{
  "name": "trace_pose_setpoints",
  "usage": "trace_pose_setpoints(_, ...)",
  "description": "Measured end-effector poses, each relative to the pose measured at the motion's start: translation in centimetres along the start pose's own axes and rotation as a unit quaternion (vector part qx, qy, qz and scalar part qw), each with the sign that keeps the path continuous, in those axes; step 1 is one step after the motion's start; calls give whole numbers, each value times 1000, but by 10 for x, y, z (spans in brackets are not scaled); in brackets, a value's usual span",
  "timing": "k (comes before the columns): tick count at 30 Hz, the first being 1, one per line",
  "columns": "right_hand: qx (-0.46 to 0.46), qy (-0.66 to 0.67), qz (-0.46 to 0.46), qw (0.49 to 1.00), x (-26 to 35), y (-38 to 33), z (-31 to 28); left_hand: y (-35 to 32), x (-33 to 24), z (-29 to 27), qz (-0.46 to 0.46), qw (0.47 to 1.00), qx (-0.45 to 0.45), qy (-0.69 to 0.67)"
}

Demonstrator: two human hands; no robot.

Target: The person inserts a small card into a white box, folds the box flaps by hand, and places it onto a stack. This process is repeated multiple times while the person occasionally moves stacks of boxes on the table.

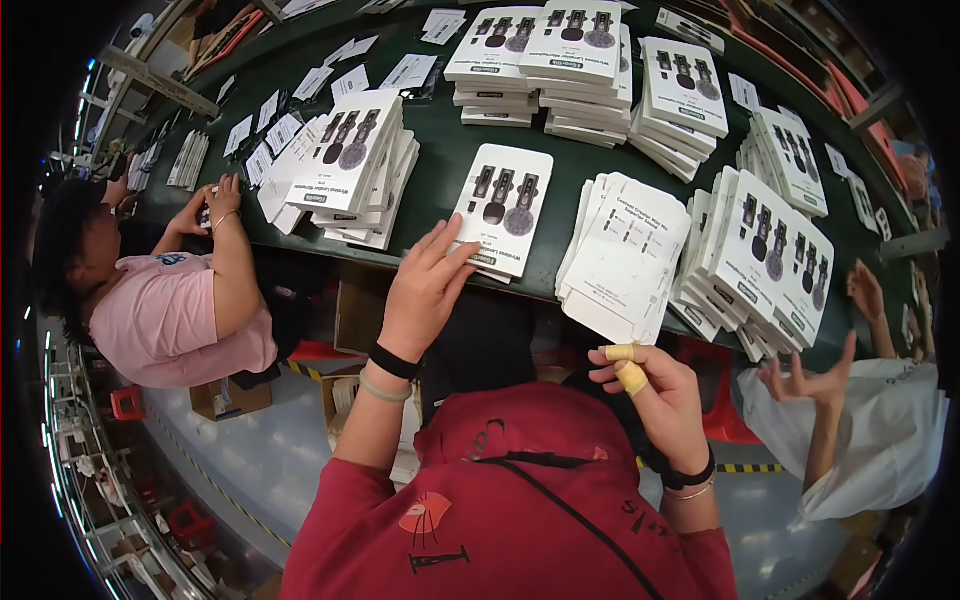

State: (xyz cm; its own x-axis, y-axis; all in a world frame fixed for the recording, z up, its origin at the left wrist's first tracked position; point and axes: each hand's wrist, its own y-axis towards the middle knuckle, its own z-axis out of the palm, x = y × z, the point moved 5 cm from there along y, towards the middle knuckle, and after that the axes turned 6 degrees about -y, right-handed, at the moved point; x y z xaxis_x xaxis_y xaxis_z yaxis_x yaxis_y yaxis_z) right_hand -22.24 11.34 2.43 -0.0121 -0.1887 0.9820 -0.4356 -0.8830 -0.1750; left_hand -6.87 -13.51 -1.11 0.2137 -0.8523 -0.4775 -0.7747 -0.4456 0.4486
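Observation:
A white printed box (507, 205) with pictures of small black microphones lies at the near edge of the dark green table (440, 130). My left hand (425, 290) has its fingers stretched out and apart, with the fingertips at the box's near left corner. Right of it, a pile of white flat cartons (625, 250) lies with printed backs up, its lowest flap pointing toward me. Just below that flap is my right hand (655, 395), yellow tape round the thumb and a finger. Its fingers are bent with a gap between them, and nothing shows in them.
Stacks of similar boxes stand at the left (350, 165), at the back (570, 60) and at the right (765, 255). White cards (285, 130) lie scattered at the far left. One person in pink (180, 310) works at left; another in a pale top (850, 420) is at right, hands raised.

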Motion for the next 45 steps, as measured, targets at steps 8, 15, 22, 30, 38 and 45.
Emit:
trace_pose_setpoints(8,-140,-272,-86,948,2,7,-18,16,-67,18,22,992,6,-122)
trace_pose_setpoints(15,-215,-422,-152,868,-1,10,-11,49,-95,84,-64,993,42,-92)
trace_pose_setpoints(22,-204,-397,-128,886,-23,11,-15,54,-77,99,-141,977,62,-147)
trace_pose_setpoints(30,-186,-434,-157,868,-10,10,-16,52,-88,80,-71,988,-43,-131)
trace_pose_setpoints(38,-246,-433,-252,830,40,16,-14,30,-97,47,-128,932,8,-338)
trace_pose_setpoints(45,-249,-377,-210,867,58,19,-17,-15,-96,38,-178,818,141,-529)
